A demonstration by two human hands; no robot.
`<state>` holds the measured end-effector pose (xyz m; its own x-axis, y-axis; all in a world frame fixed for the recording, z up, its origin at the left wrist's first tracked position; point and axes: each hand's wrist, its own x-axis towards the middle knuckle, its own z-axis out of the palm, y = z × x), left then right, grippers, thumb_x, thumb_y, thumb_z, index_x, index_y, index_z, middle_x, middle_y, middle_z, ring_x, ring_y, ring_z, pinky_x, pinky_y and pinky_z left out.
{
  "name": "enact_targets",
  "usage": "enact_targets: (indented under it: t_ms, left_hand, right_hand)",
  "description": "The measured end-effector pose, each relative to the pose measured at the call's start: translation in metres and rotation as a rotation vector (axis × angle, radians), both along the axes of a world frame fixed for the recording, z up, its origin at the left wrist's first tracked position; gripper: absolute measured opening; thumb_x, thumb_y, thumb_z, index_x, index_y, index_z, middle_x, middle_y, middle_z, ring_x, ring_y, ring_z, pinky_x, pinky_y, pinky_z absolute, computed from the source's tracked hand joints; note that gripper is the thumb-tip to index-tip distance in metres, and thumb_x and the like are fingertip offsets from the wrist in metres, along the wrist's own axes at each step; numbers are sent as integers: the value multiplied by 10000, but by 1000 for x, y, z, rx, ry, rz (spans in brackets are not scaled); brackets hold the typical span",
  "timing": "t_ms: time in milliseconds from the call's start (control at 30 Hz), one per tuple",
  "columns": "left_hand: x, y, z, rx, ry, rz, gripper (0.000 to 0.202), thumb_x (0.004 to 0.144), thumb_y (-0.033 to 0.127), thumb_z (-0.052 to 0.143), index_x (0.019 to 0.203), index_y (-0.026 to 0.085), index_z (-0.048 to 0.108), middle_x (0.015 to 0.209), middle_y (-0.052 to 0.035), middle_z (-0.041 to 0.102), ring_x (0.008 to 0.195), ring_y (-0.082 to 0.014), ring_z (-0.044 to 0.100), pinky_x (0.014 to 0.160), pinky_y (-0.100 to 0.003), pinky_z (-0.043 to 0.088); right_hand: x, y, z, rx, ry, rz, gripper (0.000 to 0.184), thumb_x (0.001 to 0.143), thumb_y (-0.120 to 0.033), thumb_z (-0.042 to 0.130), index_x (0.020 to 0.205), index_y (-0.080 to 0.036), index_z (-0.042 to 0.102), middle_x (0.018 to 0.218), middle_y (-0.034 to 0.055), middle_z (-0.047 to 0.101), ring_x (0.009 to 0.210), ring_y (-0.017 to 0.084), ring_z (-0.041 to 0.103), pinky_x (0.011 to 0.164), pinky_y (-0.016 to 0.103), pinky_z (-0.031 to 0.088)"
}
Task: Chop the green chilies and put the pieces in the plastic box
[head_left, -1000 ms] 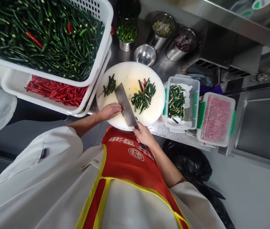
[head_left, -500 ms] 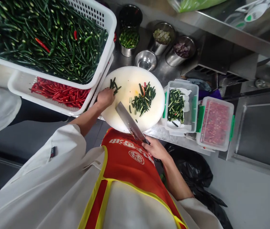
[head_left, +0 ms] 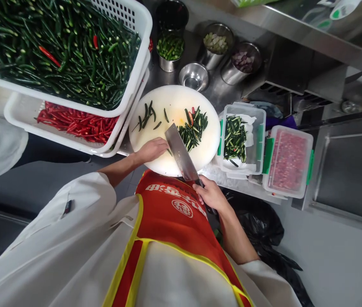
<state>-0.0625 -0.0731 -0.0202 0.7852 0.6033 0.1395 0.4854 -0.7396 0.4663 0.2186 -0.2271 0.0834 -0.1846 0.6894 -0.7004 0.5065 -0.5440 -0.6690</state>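
Round white plastic board (head_left: 177,96) underlies the left hand (head_left: 152,149), fingers together, pinch unclear; should the slim green chilli (head_left: 170,152) beside them roll, the broad steel cleaver (head_left: 182,155) clenched in the right hand (head_left: 212,194) could nick them.

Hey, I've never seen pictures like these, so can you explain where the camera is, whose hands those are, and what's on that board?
Sure. There's no machine here: a person works bare-handed, and a camera worn on their head looks forward and down, past their red apron.

The right hand holds a cleaver by its black handle, the blade reaching over a round white cutting board. The left hand is low over the board beside the blade, with a green chili piece at its fingers; I can't tell whether it's gripped.

Loose green chilies lie on the board's left, and a chopped chili pile, mostly green, on its right. Left of the board are white baskets of green and red chilies.
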Motion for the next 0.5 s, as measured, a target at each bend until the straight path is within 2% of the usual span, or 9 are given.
enact_targets:
  t_ms: [133,333,500]
  left_hand:
    - [-6,4,-7,-28,-41,-32,309,1018,281,418,1076,192,709,1137,-102,683,1066,-203,600,964,-358,505]
    - [-3,5,-6,-85,-65,-12,292,1000,256,433,1027,213,721,1070,-88,693,1046,-201,597,957,-353,497]
    - [-2,6,-6,-73,-44,-33,298,996,241,425,1012,208,721,1061,-83,698,1038,-200,598,956,-355,498]
  right_hand:
    - [5,0,7,-35,20,28,190,903,-417,511,969,-241,540,487,-81,533,398,155,545,440,254,429]
    - [12,4,17,-111,70,10,169,890,-410,530,886,-245,492,579,-73,545,418,135,539,401,244,412]
    - [13,10,19,-117,20,62,142,896,-383,507,865,-251,463,531,-79,528,399,144,538,410,253,421]
